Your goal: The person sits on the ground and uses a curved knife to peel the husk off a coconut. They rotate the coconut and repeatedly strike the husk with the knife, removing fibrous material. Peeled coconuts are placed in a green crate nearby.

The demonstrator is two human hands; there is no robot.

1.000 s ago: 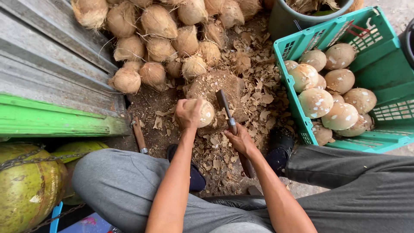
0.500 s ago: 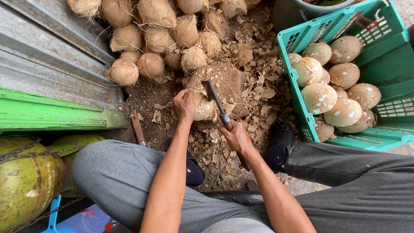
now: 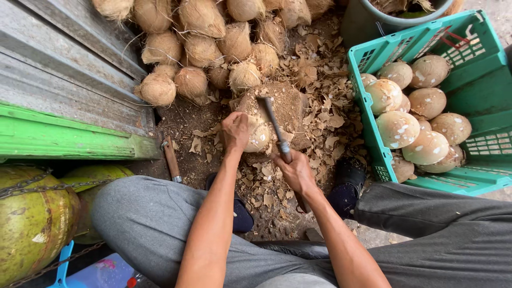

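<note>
My left hand point(image 3: 235, 130) grips a partly peeled pale coconut point(image 3: 258, 134) and steadies it on a worn wooden chopping block point(image 3: 288, 109). My right hand point(image 3: 296, 172) is closed around the handle of a long dark knife point(image 3: 273, 124). Its blade lies against the right side of the coconut, tip pointing away from me. Both forearms reach forward between my knees in grey trousers.
A pile of husked brown coconuts point(image 3: 202, 48) lies beyond the block. A green plastic crate point(image 3: 368, 114) at right holds several peeled coconuts point(image 3: 397, 128). Husk chips cover the ground. A second tool point(image 3: 172, 160) lies at left by a green ledge point(image 3: 69, 138). Green coconuts point(image 3: 32, 224) sit lower left.
The knife has swung down from a raised position onto the coconut, and my left hand has turned the coconut slightly on the block.
</note>
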